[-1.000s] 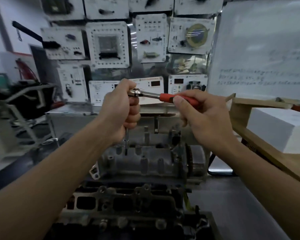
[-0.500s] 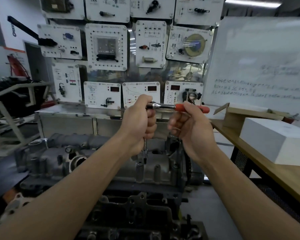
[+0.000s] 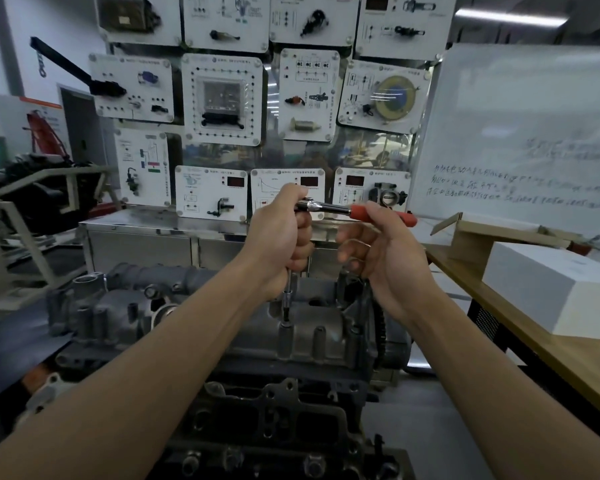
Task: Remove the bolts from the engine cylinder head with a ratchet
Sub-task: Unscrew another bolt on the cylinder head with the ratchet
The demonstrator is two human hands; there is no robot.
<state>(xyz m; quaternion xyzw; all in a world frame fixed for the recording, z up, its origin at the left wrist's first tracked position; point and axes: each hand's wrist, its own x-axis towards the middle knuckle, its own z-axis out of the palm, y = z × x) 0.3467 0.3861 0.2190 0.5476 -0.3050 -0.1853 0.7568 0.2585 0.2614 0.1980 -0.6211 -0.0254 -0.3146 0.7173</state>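
Note:
A grey engine cylinder head (image 3: 319, 334) lies in front of me, with several bolt bosses along its top. My left hand (image 3: 281, 237) grips the chrome head and upright extension bar of a ratchet (image 3: 329, 206). The socket (image 3: 287, 308) at the bar's lower end sits on a bolt of the cylinder head. My right hand (image 3: 385, 251) holds the ratchet's red handle (image 3: 383, 215), thumb on top and the fingers loosely curled below it. The bolt itself is hidden inside the socket.
A wooden bench (image 3: 548, 355) at the right carries a white box (image 3: 561, 289) and an open cardboard box (image 3: 499, 233). A whiteboard (image 3: 520, 133) stands behind it. Training panels (image 3: 222, 98) cover the back wall above a steel cabinet (image 3: 146, 240). A second engine part (image 3: 278, 420) lies nearer me.
The view has tilted up and the hands sit lower and more central. The ratchet's red handle has swung slightly, and the socket has come down onto the cylinder head.

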